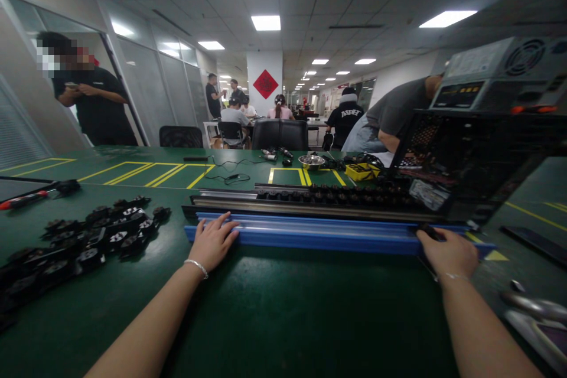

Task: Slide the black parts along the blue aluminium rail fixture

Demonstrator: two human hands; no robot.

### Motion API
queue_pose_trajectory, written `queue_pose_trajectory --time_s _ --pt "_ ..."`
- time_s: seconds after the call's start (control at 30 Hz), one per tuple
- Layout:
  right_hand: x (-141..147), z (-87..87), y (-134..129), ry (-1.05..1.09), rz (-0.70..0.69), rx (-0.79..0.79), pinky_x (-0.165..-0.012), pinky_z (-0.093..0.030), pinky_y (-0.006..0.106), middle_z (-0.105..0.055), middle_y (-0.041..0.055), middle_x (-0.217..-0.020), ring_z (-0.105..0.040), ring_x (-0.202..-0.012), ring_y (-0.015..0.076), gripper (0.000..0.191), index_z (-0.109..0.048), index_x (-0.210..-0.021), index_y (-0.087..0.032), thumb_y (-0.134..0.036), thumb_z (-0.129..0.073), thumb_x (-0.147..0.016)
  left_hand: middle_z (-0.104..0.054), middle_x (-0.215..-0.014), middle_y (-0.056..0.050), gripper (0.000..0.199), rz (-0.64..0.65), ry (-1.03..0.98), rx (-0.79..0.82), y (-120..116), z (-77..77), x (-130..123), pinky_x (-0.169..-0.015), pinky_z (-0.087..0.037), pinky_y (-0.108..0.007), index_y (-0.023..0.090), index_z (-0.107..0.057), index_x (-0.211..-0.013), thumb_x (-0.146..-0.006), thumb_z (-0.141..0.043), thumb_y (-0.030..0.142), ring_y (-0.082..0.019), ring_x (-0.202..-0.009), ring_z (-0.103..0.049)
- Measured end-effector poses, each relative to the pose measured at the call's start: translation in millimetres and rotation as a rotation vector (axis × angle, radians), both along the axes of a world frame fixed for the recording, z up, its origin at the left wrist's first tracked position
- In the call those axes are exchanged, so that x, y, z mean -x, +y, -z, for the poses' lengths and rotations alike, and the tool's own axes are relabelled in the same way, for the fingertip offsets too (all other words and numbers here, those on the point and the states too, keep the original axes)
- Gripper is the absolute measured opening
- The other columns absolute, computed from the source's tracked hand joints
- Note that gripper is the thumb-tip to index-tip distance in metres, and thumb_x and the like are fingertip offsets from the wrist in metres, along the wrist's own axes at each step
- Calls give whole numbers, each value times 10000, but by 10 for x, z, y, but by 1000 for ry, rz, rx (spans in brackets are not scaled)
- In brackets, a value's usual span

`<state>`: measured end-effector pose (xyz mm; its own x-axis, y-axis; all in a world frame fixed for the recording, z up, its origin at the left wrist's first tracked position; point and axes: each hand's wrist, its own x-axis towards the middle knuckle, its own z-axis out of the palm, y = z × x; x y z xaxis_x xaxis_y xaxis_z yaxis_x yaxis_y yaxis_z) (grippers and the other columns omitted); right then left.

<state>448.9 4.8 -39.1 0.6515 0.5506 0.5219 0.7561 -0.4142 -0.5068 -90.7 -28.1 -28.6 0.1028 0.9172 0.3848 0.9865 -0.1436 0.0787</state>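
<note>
A long blue channel rail (310, 238) lies across the green table in front of me. My left hand (215, 240), with a bracelet at the wrist, rests on the rail's left end, fingers spread. At the right end, my right hand (449, 252) is closed around a small black part (430, 231) at the rail; its exact kind is hidden by the fingers. Just behind the blue rail lie dark metal rails (283, 208), with a row of black wheel-like pieces (345, 194) along the back one.
Many black wheel-like parts (93, 242) are heaped at the left. An open computer case (478, 159) with a power supply (491, 71) on top stands at the right. Farther back are a metal bowl (311, 161) and a yellow box (362, 172). A person (390, 112) bends over beyond the case.
</note>
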Motion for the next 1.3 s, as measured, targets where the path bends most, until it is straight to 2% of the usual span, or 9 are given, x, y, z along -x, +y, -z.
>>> queue_pose_trajectory --time_s 0.13,0.37,0.83,1.3 --pt "60 -40 -18 -10 18 30 -815 -410 359 -631 79 -802 -564 -852 269 356 -642 -782 -202 -500 -532 -621 -439 -1369 -25 389 -5 -3 1 2 3 1 -1030 -195 -523 346 -565 -1128 -873 -297 464 -245 -1160 -477" --pt "90 -72 -33 -19 2 49 -832 -402 351 -638 98 -806 -569 -842 267 378 -646 -807 -174 -489 -538 -630 -442 -1367 -21 386 -7 -2 -1 3 4 -2 -1032 -197 -517 346 -570 -1125 -871 -302 459 -241 -1150 -483" --pt "100 -75 -25 -55 1 124 -773 -420 347 -640 116 -843 -564 -828 271 408 -640 -822 -175 -517 -513 -642 -430 -1376 -20 402 -10 11 10 1 2 -1 -1029 -199 -519 344 -561 -1130 -877 -276 474 -240 -1158 -475" --pt "68 -23 -14 -109 -34 95 -745 -412 347 -660 94 -799 -581 -787 270 402 -649 -798 -183 -519 -504 -633 -449 -1360 -18 395 -4 14 -15 5 21 8 -1025 -206 -511 348 -570 -1119 -878 -281 469 -235 -1143 -490"
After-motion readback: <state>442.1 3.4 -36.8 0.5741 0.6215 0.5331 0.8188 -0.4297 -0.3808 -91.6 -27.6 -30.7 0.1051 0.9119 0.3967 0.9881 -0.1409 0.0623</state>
